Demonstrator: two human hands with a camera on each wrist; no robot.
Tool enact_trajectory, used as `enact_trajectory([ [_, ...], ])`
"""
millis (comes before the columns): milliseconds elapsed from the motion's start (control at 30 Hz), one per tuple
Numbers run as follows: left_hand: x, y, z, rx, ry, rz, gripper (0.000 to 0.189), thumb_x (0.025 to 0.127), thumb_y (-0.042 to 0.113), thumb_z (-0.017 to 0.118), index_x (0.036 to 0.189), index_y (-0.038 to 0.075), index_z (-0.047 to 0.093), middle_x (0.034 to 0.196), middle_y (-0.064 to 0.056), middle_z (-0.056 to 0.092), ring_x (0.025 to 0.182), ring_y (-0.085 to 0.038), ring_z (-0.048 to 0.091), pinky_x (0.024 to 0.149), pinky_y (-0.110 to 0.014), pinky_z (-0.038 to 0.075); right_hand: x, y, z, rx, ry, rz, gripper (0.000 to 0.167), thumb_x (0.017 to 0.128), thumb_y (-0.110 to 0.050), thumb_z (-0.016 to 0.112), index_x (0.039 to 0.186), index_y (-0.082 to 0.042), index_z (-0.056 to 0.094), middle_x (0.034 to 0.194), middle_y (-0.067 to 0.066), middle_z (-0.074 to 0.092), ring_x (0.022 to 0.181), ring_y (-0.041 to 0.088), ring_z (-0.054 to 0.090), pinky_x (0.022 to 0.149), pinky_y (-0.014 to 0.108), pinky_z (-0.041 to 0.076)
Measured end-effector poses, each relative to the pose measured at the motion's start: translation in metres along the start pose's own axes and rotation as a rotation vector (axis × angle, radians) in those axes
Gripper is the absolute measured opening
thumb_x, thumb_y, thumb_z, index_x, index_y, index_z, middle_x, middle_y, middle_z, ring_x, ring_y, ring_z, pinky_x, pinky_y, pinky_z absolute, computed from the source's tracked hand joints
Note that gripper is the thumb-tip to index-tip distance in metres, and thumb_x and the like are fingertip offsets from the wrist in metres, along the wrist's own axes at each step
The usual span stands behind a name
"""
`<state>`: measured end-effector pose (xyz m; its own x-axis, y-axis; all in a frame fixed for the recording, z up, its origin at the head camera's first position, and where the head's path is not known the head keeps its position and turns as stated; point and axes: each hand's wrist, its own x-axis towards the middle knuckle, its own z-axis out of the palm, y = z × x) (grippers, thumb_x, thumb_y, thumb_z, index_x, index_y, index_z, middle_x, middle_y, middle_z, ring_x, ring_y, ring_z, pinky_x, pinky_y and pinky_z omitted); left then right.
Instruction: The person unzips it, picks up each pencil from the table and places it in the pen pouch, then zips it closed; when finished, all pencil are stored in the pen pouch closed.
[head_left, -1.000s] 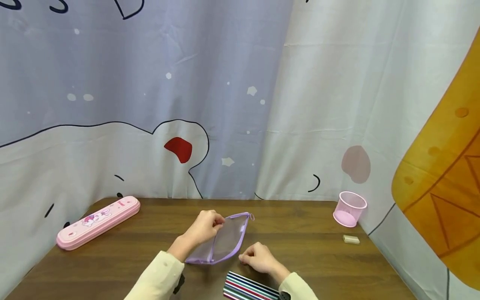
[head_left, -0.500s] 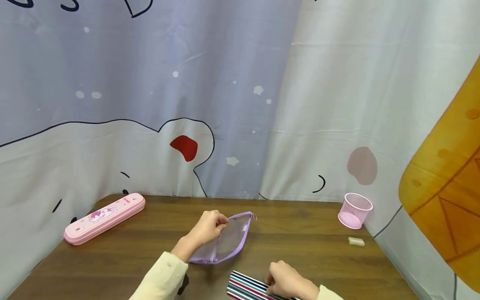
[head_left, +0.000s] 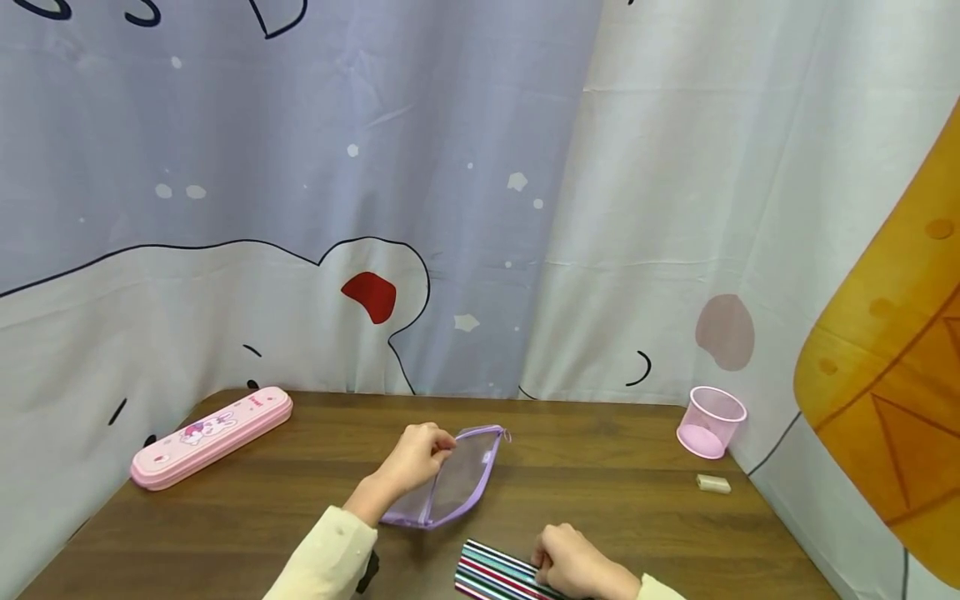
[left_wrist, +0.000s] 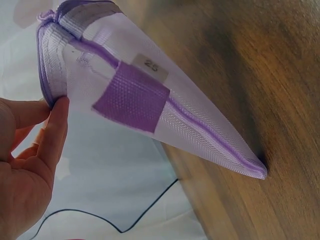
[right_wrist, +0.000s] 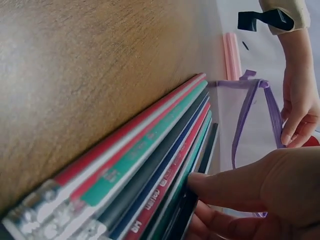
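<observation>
In the head view my left hand (head_left: 414, 460) pinches the rim of a purple mesh zip pouch (head_left: 459, 485), whose mouth gapes toward me. The left wrist view shows thumb and fingertips on the purple zip edge; the pouch (left_wrist: 195, 117) carries a woven tab and a "25" label. Near the table's front, my right hand (head_left: 579, 563) is at the right part of a row of striped pencils (head_left: 491, 570). In the right wrist view its thumb and fingers pinch a dark pencil (right_wrist: 207, 152) at the edge of the row. The fingertips beneath are partly hidden.
A pink pencil case (head_left: 213, 437) lies at the table's left. To the right stand a pink cup (head_left: 697, 437) and a small pale eraser (head_left: 713, 483). A printed curtain (head_left: 480, 208) hangs behind the wooden table (head_left: 600, 475).
My right hand has moved from beside the pouch, rightward and nearer to me, down onto the pencils. My left hand keeps hold of the pouch. The head view has shifted slightly.
</observation>
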<state>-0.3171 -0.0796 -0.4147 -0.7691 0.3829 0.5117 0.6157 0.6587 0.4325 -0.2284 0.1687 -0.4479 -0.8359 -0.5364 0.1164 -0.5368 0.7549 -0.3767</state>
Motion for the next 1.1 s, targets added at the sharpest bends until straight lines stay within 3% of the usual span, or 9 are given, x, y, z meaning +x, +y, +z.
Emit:
enact_trajectory([
  [200,0.001,-0.002,0.002,0.020,0.020,0.002,0.011,0.071,-0.001,0.065,0.078,0.005,0.069,0.070,-0.003,0.061,0.062,-0.011,0.055,0.056,-0.017,0.043,0.003,0.003,-0.014,0.121,0.016,-0.053,0.005,0.066,-0.001,0.065,0.069,-0.005,0.064,0.054,-0.005,0.058,0.051,-0.007,0.043,0.048,0.012,0.037],
  [300,0.002,-0.003,0.002,0.018,0.031,0.000,0.011,0.070,-0.001,0.064,0.078,0.005,0.069,0.070,-0.003,0.061,0.062,-0.010,0.055,0.055,-0.017,0.043,0.005,0.004,-0.027,0.217,0.026,-0.040,0.013,0.069,-0.003,0.068,0.082,-0.002,0.065,0.063,0.001,0.065,0.057,-0.005,0.052,0.053,0.015,0.042],
  [567,0.002,-0.004,0.003,0.015,0.051,-0.013,0.012,0.070,-0.002,0.064,0.079,0.004,0.069,0.069,-0.002,0.061,0.062,-0.010,0.053,0.055,-0.017,0.042,0.020,0.005,-0.046,0.519,0.108,0.125,0.026,0.075,-0.007,0.066,0.098,0.004,0.061,0.073,0.015,0.067,0.052,0.008,0.055,0.046,0.024,0.048],
  [700,0.004,-0.004,0.003,0.016,0.074,-0.048,0.013,0.069,-0.002,0.064,0.079,0.006,0.069,0.069,-0.003,0.061,0.064,-0.010,0.053,0.056,-0.018,0.042,0.037,0.004,-0.039,0.731,0.231,0.240,0.033,0.076,-0.005,0.065,0.104,0.010,0.057,0.077,0.020,0.067,0.052,0.010,0.056,0.050,0.027,0.051],
  [867,0.009,-0.004,0.011,0.032,0.108,-0.060,0.013,0.069,-0.002,0.064,0.077,0.006,0.070,0.067,-0.003,0.060,0.063,-0.011,0.052,0.055,-0.019,0.041,0.058,-0.002,-0.019,0.959,0.352,0.373,0.037,0.076,-0.002,0.063,0.107,0.014,0.052,0.075,0.015,0.067,0.053,0.010,0.058,0.054,0.028,0.052],
  [1100,0.010,0.002,0.020,0.053,0.110,-0.061,0.014,0.071,-0.001,0.063,0.081,0.005,0.070,0.074,-0.005,0.063,0.067,-0.015,0.057,0.058,-0.021,0.045,0.081,-0.011,0.005,1.108,0.361,0.415,0.039,0.077,0.000,0.062,0.109,0.018,0.048,0.068,0.005,0.064,0.052,0.007,0.058,0.052,0.022,0.052],
])
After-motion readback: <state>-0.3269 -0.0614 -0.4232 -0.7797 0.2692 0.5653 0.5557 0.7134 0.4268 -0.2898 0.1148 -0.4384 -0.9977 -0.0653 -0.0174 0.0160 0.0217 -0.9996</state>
